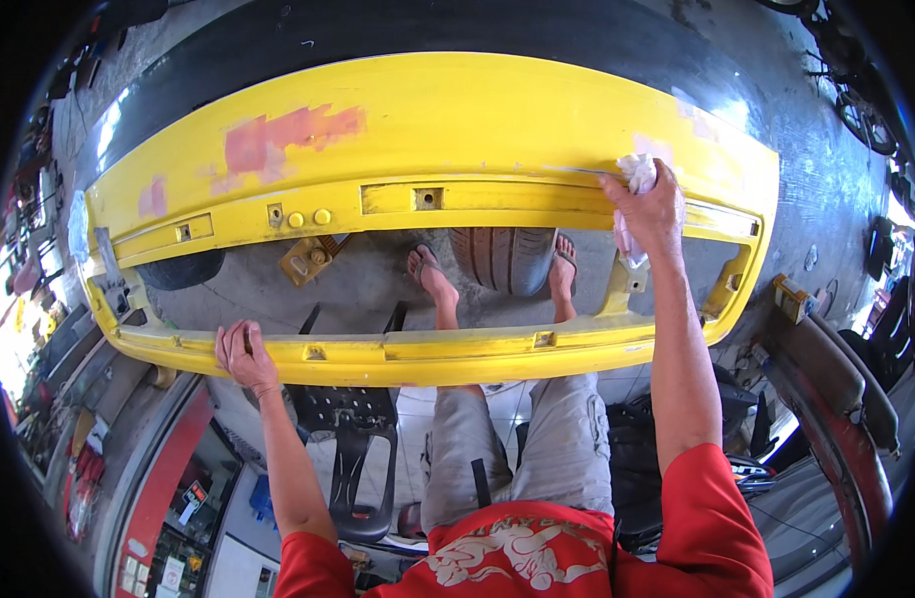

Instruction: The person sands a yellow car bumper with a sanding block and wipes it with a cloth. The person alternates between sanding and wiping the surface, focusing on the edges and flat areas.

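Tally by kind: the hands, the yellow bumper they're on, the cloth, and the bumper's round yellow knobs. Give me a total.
Hands, left hand and right hand: 2
Yellow bumper: 1
Crumpled cloth: 1
Round yellow knobs: 2
Total: 6

The view looks steeply down from the person's head, through the left one of two side-by-side fisheye cameras. It faces forward over the red T-shirt at the lower edge, close above the yellow car bumper, which spans the middle at near range. Both the left hand and right hand fall inside it. The feet and concrete floor lie farther off; straight edges bend toward the dark round rim.
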`<act>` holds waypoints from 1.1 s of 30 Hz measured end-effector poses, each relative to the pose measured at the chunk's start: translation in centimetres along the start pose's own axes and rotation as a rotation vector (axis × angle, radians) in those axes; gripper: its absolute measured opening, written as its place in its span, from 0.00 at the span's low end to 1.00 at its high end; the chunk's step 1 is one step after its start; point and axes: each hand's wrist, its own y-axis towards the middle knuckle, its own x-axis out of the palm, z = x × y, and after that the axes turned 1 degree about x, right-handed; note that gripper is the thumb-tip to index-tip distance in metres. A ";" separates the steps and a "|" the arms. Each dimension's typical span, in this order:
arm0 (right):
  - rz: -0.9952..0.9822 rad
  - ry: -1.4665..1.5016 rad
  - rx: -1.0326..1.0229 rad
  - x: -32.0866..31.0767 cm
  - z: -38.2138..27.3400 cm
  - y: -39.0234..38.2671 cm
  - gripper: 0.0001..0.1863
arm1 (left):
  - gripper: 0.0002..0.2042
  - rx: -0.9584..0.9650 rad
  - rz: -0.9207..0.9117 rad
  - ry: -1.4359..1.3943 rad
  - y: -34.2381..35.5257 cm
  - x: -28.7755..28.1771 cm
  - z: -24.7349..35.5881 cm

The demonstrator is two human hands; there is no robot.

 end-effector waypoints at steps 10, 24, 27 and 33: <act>-0.060 0.100 0.059 -0.1 1.0 0.6 0.34 | 0.15 -0.003 -0.002 -0.004 0.1 0.1 0.1; -0.036 0.023 0.031 0.4 1.3 0.9 0.32 | 0.18 0.003 -0.015 0.020 0.1 0.0 -0.2; -0.042 0.046 0.020 0.3 1.5 0.9 0.30 | 0.17 0.001 -0.015 0.015 0.1 0.0 -0.1; -0.045 0.059 0.049 0.5 2.0 0.8 0.29 | 0.15 0.013 0.001 -0.003 0.0 0.0 0.0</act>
